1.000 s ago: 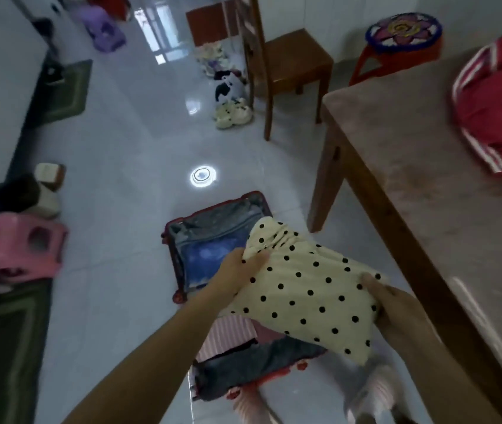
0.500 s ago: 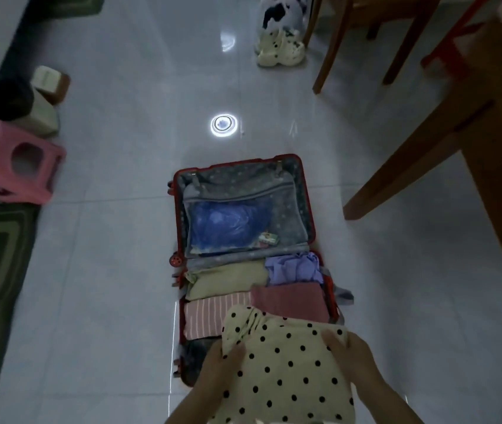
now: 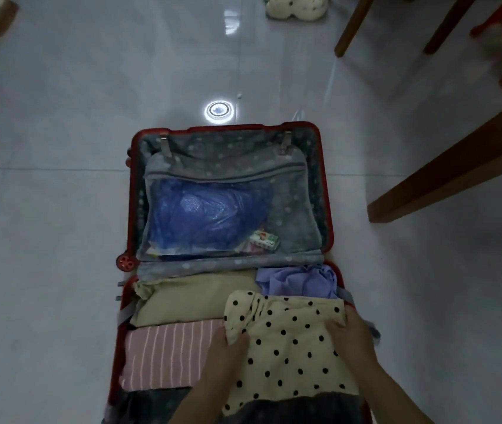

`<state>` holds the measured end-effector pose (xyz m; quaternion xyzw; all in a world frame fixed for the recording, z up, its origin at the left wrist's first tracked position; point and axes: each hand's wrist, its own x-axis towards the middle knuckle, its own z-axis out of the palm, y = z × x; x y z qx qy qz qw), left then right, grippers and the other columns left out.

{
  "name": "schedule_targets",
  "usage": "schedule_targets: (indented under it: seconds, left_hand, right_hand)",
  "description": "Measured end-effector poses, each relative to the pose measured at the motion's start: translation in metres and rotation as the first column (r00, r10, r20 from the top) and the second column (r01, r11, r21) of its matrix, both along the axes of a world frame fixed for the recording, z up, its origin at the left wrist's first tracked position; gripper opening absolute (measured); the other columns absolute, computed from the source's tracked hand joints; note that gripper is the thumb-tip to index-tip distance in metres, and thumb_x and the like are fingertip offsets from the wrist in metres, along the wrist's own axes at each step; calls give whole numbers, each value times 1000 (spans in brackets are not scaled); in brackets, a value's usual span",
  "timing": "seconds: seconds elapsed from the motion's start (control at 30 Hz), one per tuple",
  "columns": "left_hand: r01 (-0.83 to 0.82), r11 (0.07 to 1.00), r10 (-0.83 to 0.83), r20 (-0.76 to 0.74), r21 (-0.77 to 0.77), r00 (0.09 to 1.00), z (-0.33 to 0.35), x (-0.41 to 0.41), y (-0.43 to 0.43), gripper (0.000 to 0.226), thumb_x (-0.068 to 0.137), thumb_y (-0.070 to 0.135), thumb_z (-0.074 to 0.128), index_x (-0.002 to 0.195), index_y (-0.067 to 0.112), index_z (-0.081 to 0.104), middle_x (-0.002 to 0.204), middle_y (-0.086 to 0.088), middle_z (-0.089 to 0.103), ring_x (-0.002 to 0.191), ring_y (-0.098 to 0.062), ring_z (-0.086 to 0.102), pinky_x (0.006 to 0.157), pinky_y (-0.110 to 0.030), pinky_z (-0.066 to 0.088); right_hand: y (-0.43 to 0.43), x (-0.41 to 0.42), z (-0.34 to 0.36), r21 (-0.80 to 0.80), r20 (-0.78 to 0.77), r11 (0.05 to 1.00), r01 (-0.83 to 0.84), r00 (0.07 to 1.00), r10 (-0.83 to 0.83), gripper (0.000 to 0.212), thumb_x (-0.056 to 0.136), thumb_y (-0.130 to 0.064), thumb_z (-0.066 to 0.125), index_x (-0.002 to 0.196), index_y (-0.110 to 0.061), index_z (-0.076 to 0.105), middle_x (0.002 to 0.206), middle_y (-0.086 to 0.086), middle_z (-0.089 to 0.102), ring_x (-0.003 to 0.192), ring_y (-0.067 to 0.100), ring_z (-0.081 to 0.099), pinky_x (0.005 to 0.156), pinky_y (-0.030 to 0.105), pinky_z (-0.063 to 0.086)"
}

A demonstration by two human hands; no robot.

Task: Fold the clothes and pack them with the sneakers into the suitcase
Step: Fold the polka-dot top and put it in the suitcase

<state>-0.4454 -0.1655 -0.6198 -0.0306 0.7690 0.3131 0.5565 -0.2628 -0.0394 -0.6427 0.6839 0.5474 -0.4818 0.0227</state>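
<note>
The red suitcase lies open on the pale tiled floor. Its far half is the lid, lined with grey dotted cloth. A mesh pocket in the lid holds a blue plastic bag and a small green and white box.

The near half is filled with folded clothes. An olive garment lies at the far left and a crumpled purple garment at the far right, just beside it. A pink striped garment lies in front of the olive one, touching it. A dark garment is at the near end, partly hidden by the arms.

Both hands hold a cream garment with black dots, which lies on the right side of this half, on top of the other clothes. The left hand pinches a bunched fold at the garment's left edge, with the thumb on top of the cloth. The right hand grips the right edge, its fingers curled over the cloth next to the suitcase wall.

A wooden desk leg stands on the floor to the right of the suitcase, apart from it. At the top edge there are chair legs and a pair of pale shoes; I cannot tell what kind of shoes they are. A round light reflection shines on the floor just beyond the lid.
</note>
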Motion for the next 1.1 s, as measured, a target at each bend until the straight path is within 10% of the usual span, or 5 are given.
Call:
schedule_targets:
  seconds: [0.37,0.5,0.63,0.8,1.1]
  left_hand:
    - [19,1000,-15,-270,12,963,-121,1,72,25,85,14,61,106,8,49,106,-9,54,90,-19,53,73,-28,45]
    - [545,828,-343,-887,-131,309,-130,12,66,57,78,17,61,131,11,41,138,-15,41,126,-30,38,103,-43,33]
    - [855,364,-621,-780,-369,-73,-150,16,60,75,76,66,46,141,29,39,153,-8,27,140,-38,19,109,-57,18]
    - [846,262,-789,-608,-464,-89,-179,8,53,99,61,88,38,143,34,34,153,-9,28,136,-43,24,89,-70,37]
    - [850,236,-780,-613,-472,-124,-212,4,57,96,69,89,30,147,33,27,153,-10,29,138,-43,18,97,-68,28]
  right_hand:
    - [73,-20,-110,191,51,979,-78,996,70,38,92,-23,56,126,-13,45,112,4,57,102,24,54,80,32,42]
    - [50,-19,-120,522,443,692,-498,852,279,52,83,-29,63,130,-20,43,130,12,50,115,31,51,91,47,45]
    - [24,-15,-134,449,396,587,-673,739,545,49,83,-47,47,128,-29,52,141,10,45,130,34,41,103,55,35]
    - [15,-11,-158,243,414,607,-757,646,641,64,86,-67,29,144,-39,34,151,10,32,135,34,36,103,57,35]
    - [17,-14,-194,249,475,569,-784,611,634,68,90,-70,13,149,-37,18,154,14,25,138,32,19,109,53,7]
